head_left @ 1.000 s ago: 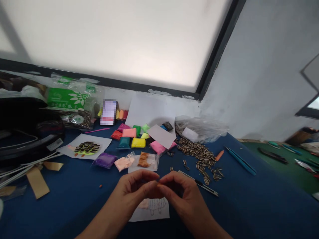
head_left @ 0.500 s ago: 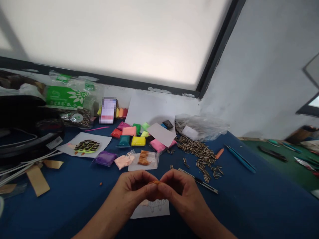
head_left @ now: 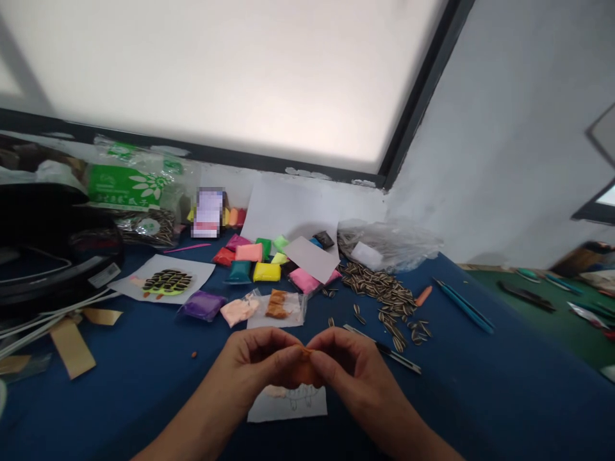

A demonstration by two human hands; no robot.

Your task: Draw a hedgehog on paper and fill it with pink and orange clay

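Note:
A lump of orange-brown modelling clay point(head_left: 305, 372) is pinched between the fingertips of both hands. My left hand point(head_left: 257, 358) grips its left side, and my right hand point(head_left: 348, 362) grips the right, thumbs nearly meeting on top. Under the hands lies a white paper point(head_left: 288, 410) with a pencil drawing and a bit of pale peach clay point(head_left: 275, 390); the hands cover its upper part. Just beyond sits an opened clear packet of the same brown clay point(head_left: 277, 305), beside a packet of peach clay point(head_left: 240, 310).
Several coloured clay packets, among them a yellow one point(head_left: 267, 273) and a purple one point(head_left: 202, 306), lie farther back. A finished turtle picture point(head_left: 168, 283) is at left. Sunflower seeds point(head_left: 379, 288), a craft knife point(head_left: 384, 349) and blue tweezers point(head_left: 464, 305) lie at right.
The thumbs have shifted on the brown clay, and more of its front face shows between the hands. Everything else stays where it was.

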